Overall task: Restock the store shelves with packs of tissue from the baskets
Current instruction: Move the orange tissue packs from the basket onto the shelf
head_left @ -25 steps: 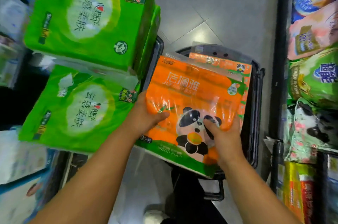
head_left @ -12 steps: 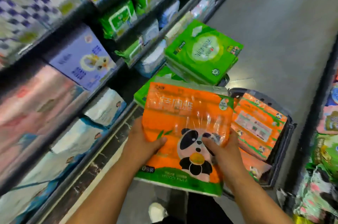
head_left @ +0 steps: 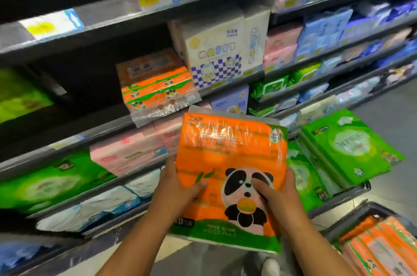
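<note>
I hold an orange tissue pack with a panda print point(head_left: 230, 156) upright in front of the shelves. My left hand point(head_left: 178, 187) grips its left edge, thumb across the front. My right hand point(head_left: 278, 194) grips its right edge, thumb pressed on the panda. A matching orange pack point(head_left: 158, 86) lies on the middle shelf point(head_left: 94, 131), just above and left of the held pack. At the bottom right a dark basket point(head_left: 347, 219) holds more orange packs point(head_left: 379, 248).
Green tissue packs point(head_left: 347, 147) are stacked on another basket at the right. White checkered packs point(head_left: 216, 50) stand right of the shelved orange pack, with a dark gap to its left. Pink packs point(head_left: 128, 151) and green ones fill the shelf below. Grey aisle floor lies at the far right.
My view has swung from the basket on the floor up to the shelves. Both hands have lifted the orange panda pack out of the basket and carried it toward the middle shelf.
</note>
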`<state>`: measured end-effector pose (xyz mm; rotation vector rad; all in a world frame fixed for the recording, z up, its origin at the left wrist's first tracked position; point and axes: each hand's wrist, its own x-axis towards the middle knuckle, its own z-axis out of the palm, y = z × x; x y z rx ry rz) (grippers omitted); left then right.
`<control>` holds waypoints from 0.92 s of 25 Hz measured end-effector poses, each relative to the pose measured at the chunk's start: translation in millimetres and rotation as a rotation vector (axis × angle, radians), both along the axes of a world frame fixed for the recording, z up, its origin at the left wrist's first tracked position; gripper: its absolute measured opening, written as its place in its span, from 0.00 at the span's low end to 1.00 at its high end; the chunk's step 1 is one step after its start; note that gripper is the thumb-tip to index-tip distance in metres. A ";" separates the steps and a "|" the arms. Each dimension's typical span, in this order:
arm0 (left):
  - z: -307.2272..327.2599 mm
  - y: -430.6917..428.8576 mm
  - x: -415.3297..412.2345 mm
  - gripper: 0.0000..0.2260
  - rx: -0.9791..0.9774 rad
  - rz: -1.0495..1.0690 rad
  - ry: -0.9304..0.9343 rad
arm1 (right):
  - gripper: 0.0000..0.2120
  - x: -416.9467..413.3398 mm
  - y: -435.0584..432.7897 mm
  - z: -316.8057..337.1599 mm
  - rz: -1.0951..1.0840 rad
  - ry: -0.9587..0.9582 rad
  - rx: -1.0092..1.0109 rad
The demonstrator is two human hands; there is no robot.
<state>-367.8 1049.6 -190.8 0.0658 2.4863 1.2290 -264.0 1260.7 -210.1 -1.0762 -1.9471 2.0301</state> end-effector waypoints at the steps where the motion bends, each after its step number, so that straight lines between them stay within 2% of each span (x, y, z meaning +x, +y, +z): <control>1: 9.3 -10.8 -1.7 0.39 0.003 0.040 0.005 | 0.32 -12.1 -6.2 7.8 0.039 0.007 0.012; 7: 59.0 -54.3 -11.6 0.27 0.079 0.298 0.105 | 0.32 -87.6 -34.9 46.6 0.316 0.037 0.063; 19: 63.3 -98.2 -40.5 0.34 0.155 0.570 0.132 | 0.36 -184.5 -79.0 70.7 0.662 0.021 0.191; 21: 65.1 -121.5 -54.6 0.32 0.144 0.585 0.141 | 0.37 -200.6 -103.2 72.3 0.670 0.002 0.196; 23: 65.4 -151.1 -74.8 0.25 0.144 0.576 0.149 | 0.37 -218.0 -132.0 71.5 0.674 0.011 0.192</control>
